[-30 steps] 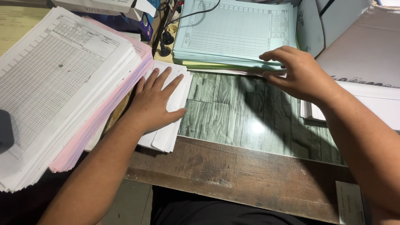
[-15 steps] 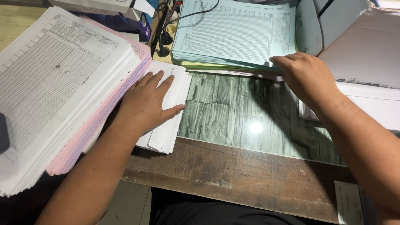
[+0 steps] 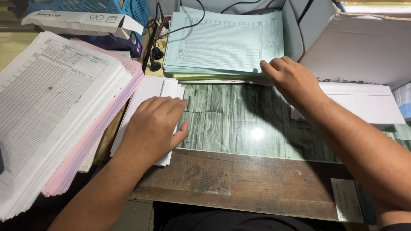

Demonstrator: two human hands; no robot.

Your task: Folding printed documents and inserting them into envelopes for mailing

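Sliding fwd, our left hand (image 3: pixel 154 128) now lies flat, open on the white sheets (image 3: pixel 147 92), while right hand (image 3: pixel 291 79) has crept onto the blue stack (image 3: pixel 222 42) edge, fingers curled, gripping nothing yet.

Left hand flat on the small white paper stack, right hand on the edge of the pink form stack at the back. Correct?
Not quite. In the head view the right hand rests on the edge of the light blue form stack at the back, not a pink one. The left hand does lie flat on the small white paper stack.

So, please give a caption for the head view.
Left hand flat on white sheets, right hand at blue forms.
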